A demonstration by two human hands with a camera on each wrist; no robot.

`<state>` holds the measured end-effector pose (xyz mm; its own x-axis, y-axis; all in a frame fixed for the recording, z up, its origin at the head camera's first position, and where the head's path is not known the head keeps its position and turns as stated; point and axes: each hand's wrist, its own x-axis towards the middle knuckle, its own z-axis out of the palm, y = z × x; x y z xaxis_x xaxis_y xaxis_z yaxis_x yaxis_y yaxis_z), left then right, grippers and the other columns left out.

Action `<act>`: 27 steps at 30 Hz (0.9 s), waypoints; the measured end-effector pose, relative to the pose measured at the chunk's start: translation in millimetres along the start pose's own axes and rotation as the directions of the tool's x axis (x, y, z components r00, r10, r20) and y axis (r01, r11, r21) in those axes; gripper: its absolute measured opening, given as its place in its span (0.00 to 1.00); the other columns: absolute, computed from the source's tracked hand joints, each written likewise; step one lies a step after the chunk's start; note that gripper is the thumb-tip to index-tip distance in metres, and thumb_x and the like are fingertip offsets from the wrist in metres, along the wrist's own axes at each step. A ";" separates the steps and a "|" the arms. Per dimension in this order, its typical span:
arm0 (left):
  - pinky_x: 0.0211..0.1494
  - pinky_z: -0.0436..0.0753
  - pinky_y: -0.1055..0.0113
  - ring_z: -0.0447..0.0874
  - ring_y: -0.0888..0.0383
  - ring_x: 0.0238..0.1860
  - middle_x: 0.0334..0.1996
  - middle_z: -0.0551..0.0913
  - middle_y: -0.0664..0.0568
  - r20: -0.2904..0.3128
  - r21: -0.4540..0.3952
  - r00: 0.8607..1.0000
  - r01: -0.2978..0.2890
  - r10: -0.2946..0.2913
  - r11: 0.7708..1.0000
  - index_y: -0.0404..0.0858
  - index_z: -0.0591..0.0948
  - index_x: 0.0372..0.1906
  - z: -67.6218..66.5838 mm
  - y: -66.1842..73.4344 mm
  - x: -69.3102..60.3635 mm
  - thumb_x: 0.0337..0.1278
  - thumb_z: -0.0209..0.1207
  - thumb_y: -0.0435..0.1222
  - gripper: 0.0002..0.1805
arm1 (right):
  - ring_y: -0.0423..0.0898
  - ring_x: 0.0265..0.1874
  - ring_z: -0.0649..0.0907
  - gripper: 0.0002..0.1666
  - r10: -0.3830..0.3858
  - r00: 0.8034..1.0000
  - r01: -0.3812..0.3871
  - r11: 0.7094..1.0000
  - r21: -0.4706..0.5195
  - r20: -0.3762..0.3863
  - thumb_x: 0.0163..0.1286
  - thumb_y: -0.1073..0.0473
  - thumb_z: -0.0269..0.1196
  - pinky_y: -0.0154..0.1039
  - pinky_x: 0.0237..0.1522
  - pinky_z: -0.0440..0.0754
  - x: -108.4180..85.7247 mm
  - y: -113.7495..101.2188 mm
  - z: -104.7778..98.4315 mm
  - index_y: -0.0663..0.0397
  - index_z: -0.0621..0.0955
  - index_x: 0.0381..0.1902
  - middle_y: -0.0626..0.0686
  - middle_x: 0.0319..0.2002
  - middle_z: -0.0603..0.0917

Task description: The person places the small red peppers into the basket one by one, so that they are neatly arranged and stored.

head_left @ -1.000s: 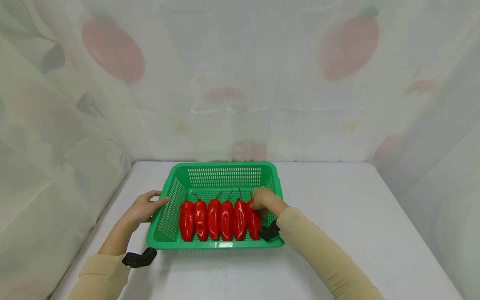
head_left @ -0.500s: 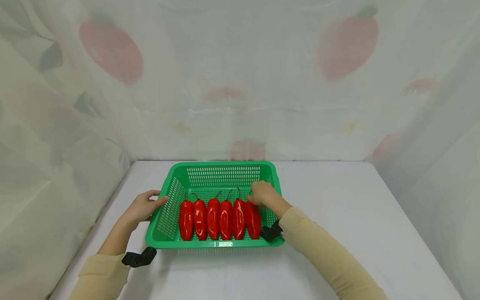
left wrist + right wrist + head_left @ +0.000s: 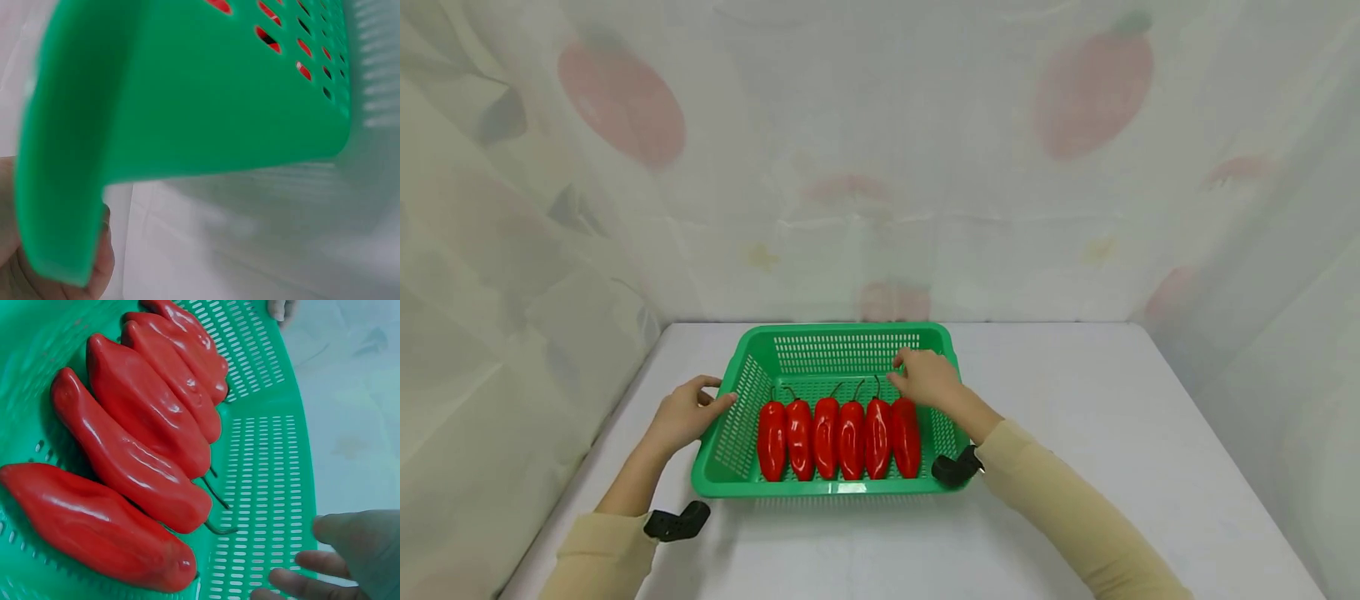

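A row of several glossy red peppers (image 3: 852,442) with thin curved stems lies side by side in a green plastic basket (image 3: 846,490). At the basket's left side, my left hand (image 3: 683,414) grips the rim between thumb and fingers; in the left wrist view the fingers (image 3: 103,262) show partly behind the rim. My right hand (image 3: 928,379) hovers over the back right part of the basket, just above the stem end of the rightmost pepper (image 3: 906,442). Its fingers are loosely spread and hold nothing, and in the right wrist view they are apart from the peppers.
The basket stands on a white-covered table (image 3: 1060,400). A pale curtain (image 3: 880,167) printed with fruit hangs behind the table and along both sides. Bare tabletop shows to the right of the basket and in front of it.
My right hand has let go of the rightmost pepper and risen toward the back of the basket, its fingers opening. The left hand has stayed at the rim.
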<state>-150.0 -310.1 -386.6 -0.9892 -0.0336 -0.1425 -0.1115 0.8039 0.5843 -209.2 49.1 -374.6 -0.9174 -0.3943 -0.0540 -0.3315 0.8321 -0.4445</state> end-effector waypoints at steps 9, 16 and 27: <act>0.31 0.80 0.56 0.80 0.42 0.39 0.44 0.78 0.34 -0.102 0.192 0.988 -0.096 0.117 0.977 0.29 0.70 0.56 -1.4 -1.3 -2.6 0.59 0.54 0.51 0.31 | 0.40 0.24 0.79 0.14 -0.054 0.985 0.064 0.996 0.055 -0.162 0.66 0.52 0.58 0.33 0.20 0.74 -13.7 5.7 -17.0 0.52 0.79 0.45 0.48 0.33 0.84; 0.36 0.80 0.49 0.78 0.40 0.44 0.48 0.76 0.35 -0.135 0.313 0.976 -0.121 0.171 0.942 0.31 0.71 0.56 -4.5 0.1 -11.1 0.60 0.55 0.48 0.28 | 0.42 0.29 0.81 0.14 -0.059 0.970 0.077 0.995 0.067 -0.235 0.67 0.53 0.57 0.33 0.22 0.76 -29.4 23.4 -30.5 0.53 0.79 0.46 0.49 0.36 0.84; 0.42 0.77 0.43 0.76 0.37 0.46 0.50 0.75 0.35 -0.190 0.483 0.909 -0.242 0.370 0.842 0.34 0.74 0.53 -4.4 19.0 -21.4 0.51 0.63 0.43 0.26 | 0.48 0.43 0.81 0.15 -0.122 0.958 0.127 0.992 0.001 -0.261 0.66 0.53 0.57 0.45 0.40 0.80 -59.1 66.7 -52.6 0.53 0.78 0.48 0.50 0.44 0.81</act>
<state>-131.4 -296.7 -368.9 -0.9588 0.1542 0.2387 0.1911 0.9715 0.1401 -188.7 148.3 -354.1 -0.8954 -0.3778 0.2358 -0.4451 0.7752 -0.4483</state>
